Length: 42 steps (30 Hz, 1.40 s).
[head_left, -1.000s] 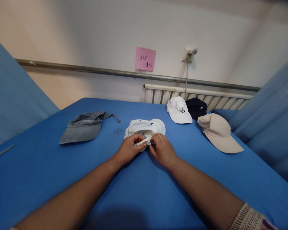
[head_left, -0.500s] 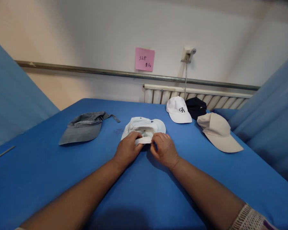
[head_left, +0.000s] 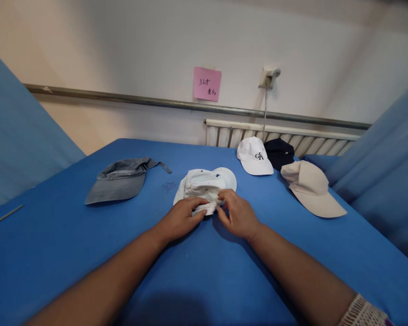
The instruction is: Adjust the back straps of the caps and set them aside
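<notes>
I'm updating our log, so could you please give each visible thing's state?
Pale baseball cap: back opening showing
Left hand: pinching the strap
Right hand: partly open
Grey baseball cap: strap end loose
White baseball cap: upright
Dark cap: partly hidden
Beige baseball cap: crown creased
Pink note: on wall
Power cord: plugged in

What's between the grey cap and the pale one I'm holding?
Head view: between the grey cap and pale cap lies blue surface with a faint dark mark; the grey cap's strap reaches into it.
</notes>
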### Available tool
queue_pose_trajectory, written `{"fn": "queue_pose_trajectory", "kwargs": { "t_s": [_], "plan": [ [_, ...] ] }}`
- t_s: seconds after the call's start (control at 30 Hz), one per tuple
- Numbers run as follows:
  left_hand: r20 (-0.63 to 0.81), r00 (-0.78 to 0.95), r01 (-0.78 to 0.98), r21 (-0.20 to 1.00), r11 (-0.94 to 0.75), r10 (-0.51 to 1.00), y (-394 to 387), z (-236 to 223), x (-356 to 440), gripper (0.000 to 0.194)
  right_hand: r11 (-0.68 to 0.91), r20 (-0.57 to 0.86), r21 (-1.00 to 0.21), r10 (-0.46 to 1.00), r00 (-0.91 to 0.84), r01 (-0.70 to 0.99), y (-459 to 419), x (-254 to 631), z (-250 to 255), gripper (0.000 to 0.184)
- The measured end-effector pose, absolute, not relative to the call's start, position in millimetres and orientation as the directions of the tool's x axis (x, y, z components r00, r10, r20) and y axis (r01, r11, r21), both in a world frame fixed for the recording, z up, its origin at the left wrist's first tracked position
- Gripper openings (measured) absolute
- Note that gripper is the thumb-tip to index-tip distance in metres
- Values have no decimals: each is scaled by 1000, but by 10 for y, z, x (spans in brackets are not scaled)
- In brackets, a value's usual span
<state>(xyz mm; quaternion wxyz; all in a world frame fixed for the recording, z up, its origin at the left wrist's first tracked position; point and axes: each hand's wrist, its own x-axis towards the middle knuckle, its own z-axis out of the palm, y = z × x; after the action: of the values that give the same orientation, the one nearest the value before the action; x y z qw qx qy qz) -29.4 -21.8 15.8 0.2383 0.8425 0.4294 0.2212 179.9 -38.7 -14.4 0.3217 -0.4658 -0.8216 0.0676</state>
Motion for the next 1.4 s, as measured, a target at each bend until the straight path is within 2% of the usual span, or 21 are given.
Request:
{"fn": "queue_pose_trajectory", "kwargs": {
  "t_s": [0.1,0.2,0.37,0.5,0.6,0.73,0.8,0.87,0.93,0.97,1.0,1.07,1.13,1.2,1.3,1.4],
  "plan": [
    [206,547,629,538,-561,811,-214,107,-286,28,593,415,-399,797,-439,699,-393,1775,-153,26],
    [233,583,637,465,-616,778,-219,82,-278,26,597,349,-331,797,-493,731,-364,1750,-178,15],
    [267,587,688,333,-645,764,-246,105,-252,9,478,342,-199,852,-396,856,-307,1708,-211,3],
    [308,614,699,216,-682,727,-272,116,-224,18,408,381,-157,865,-326,899,-278,1699,-232,10],
    [364,625,696,141,-704,691,-283,115,-216,19,406,461,-207,843,-277,890,-279,1717,-242,16],
    [489,586,701,94,-707,646,-266,116,-232,16,405,585,-425,805,-96,810,-302,1753,-253,17],
    [553,542,704,113,-702,632,-238,109,-243,14,353,532,-584,846,16,731,-312,1756,-265,5],
    [605,486,703,158,-693,631,-204,92,-249,14,273,368,-767,928,50,581,-321,1734,-278,20],
    [630,445,694,207,-689,637,-172,66,-244,13,134,140,-947,990,-1,293,-327,1694,-282,32],
    [630,439,686,225,-692,640,-160,52,-236,13,42,36,-994,998,-54,97,-326,1675,-277,33],
    [626,445,677,233,-698,640,-153,39,-226,13,-59,-47,-993,993,-112,-107,-322,1660,-268,32],
    [611,477,661,224,-716,632,-153,19,-199,13,-231,-151,-868,966,-209,-439,-299,1660,-242,29],
    [591,518,655,192,-731,619,-165,9,-172,15,-322,-208,-724,945,-252,-610,-259,1702,-219,26],
    [569,559,648,153,-746,602,-180,5,-153,17,-344,-253,-670,939,-234,-658,-222,1762,-208,22],
    [562,604,633,93,-769,565,-192,1,-143,19,-326,-279,-710,944,-175,-625,-224,1802,-207,22],
    [592,615,621,44,-783,521,-196,-3,-142,14,-363,-276,-721,932,-236,-590,-296,1740,-206,26]
  ]
}}
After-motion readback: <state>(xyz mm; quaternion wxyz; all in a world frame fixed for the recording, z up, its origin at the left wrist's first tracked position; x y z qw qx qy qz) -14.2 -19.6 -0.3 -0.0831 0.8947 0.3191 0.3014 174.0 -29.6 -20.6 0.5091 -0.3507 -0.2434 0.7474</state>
